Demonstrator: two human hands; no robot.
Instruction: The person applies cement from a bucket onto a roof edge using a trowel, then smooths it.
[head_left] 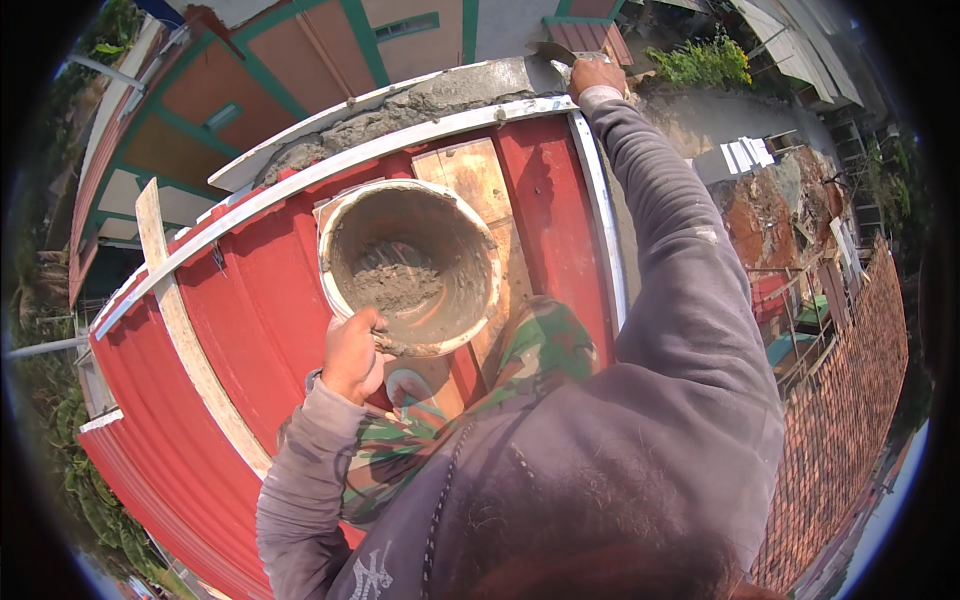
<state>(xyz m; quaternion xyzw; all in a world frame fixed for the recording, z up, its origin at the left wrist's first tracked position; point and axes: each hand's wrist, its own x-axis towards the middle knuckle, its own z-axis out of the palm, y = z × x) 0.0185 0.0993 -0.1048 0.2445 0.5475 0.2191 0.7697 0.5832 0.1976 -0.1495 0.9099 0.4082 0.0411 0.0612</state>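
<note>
While the left hand (352, 352) clamps the near rim of the mortar bucket (408, 265) at frame centre, the right hand (597, 75), closed on what looks like a trowel (553, 51), works the wet mortar ridge (420, 105) at upper centre. Steady strokes and a level bucket would serve best.

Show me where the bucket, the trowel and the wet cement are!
bucket (480, 235): head view, on its right rim.
trowel (550, 50): head view, on its blade.
wet cement (395, 285): head view, on the heap inside the bucket.

Bucket (410, 265) on roof (250, 310); mortar ridge (420, 105) behind; trowel (553, 52) on ridge.
</note>
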